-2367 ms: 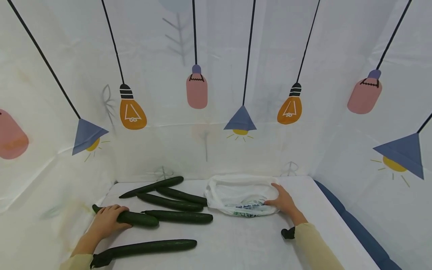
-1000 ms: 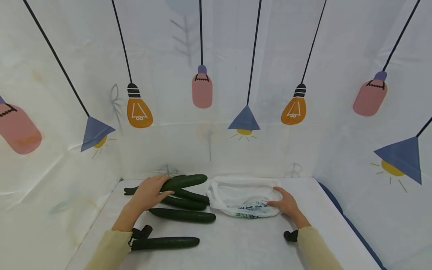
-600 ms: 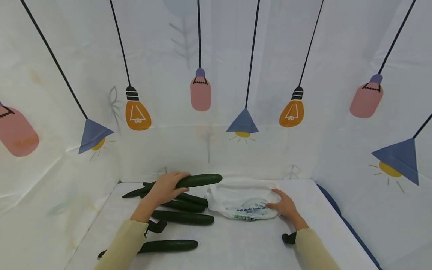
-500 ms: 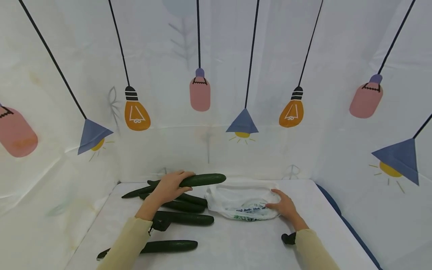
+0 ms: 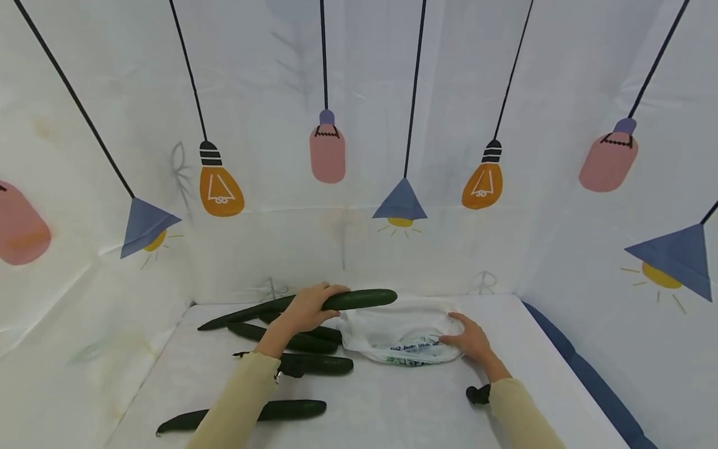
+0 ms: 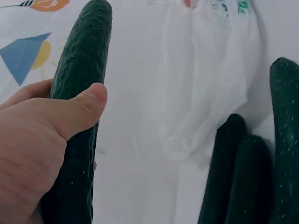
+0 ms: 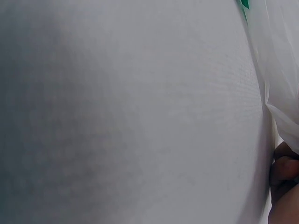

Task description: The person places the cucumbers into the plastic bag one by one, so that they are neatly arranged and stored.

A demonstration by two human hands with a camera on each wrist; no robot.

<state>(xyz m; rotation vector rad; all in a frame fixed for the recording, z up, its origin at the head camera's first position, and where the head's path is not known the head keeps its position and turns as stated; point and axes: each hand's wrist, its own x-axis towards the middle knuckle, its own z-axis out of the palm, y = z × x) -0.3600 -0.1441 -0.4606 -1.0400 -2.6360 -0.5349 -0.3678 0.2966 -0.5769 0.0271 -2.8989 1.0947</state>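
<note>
My left hand (image 5: 308,308) grips a dark green cucumber (image 5: 361,299), raised above the table. Its far end reaches over the left part of a white plastic bag (image 5: 415,346). In the left wrist view, the thumb of my left hand (image 6: 42,135) lies along the bumpy skin of the cucumber (image 6: 86,51). My right hand (image 5: 473,343) holds the right side of the bag, thumb low and fingers above. The right wrist view catches only curled fingers (image 7: 285,172) beside the bag (image 7: 280,60). The bag's inside is hidden in these views.
Several more cucumbers lie left of the bag, including a long one (image 5: 241,313) at the back and one (image 5: 280,340) close to the bag. Another cucumber (image 5: 297,410) lies nearest the front, partly behind my left sleeve (image 5: 235,399). A white table (image 5: 392,411) meets a lamp-printed curtain (image 5: 269,249).
My left hand has lifted the cucumber from the table's left side and carried it right, over the others, to the bag. My right hand has stayed at the bag, whose opening looks narrower.
</note>
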